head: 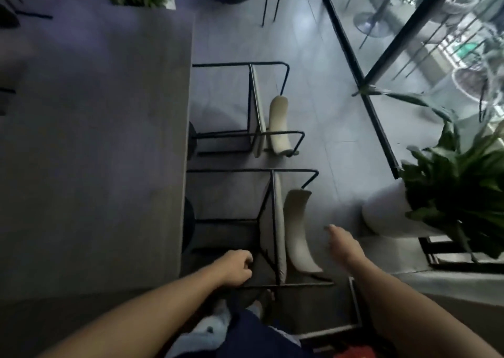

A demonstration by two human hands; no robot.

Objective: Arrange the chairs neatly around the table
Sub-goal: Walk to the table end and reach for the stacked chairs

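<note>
Looking down from a person's head, a grey table (95, 139) fills the left side. Two black-framed chairs with cream backrests stand along its right edge, seats tucked under it: the far chair (278, 125) and the near chair (297, 232). The left hand (236, 267) curls closed beside the near chair's front armrest bar; actual contact is unclear. The right hand (345, 244) hovers open, fingers (331, 228) extended, just right of its backrest. A potted plant (450, 194) stands at right.
</note>
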